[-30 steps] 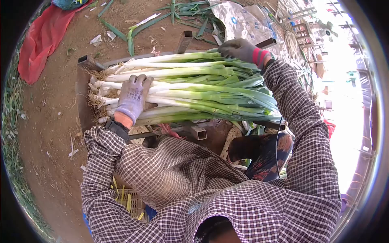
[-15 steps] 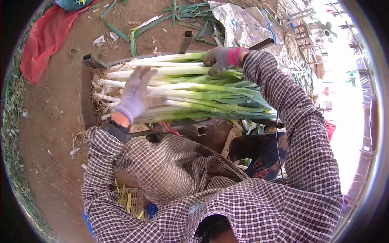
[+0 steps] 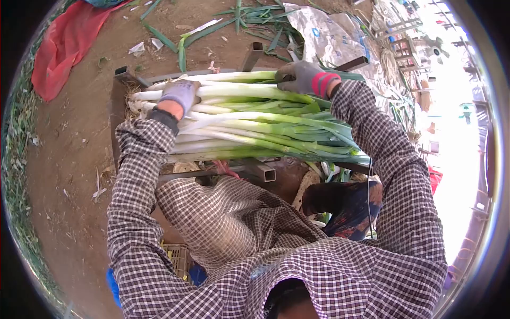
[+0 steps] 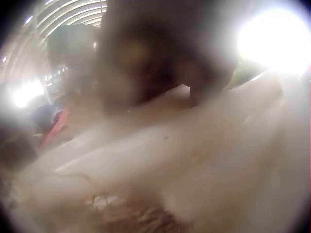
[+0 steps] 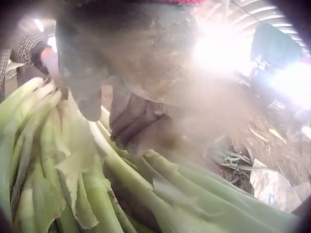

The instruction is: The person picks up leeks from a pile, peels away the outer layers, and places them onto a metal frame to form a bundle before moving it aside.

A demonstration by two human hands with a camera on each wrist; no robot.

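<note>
Grey-gloved, the left hand (image 3: 180,94) curls its fingers over the farthest long white-and-green leeks (image 3: 255,119) near their roots, the right hand (image 3: 304,77) likewise midway, atop the pile on a steel frame (image 3: 264,173).

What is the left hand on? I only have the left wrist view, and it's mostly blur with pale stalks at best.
Observer: In the head view the gloved left hand lies on the white ends of a leek pile, at its far edge. I can't tell whether it curls round a stalk.
Operator: And the other one?
Observer: The right hand is on the same far edge, further along where the green starts. The right wrist view shows its fingers curled round stalks.
Operator: What's the pile sitting on?
Observer: A metal frame of square tube, standing on dirt ground.
</note>
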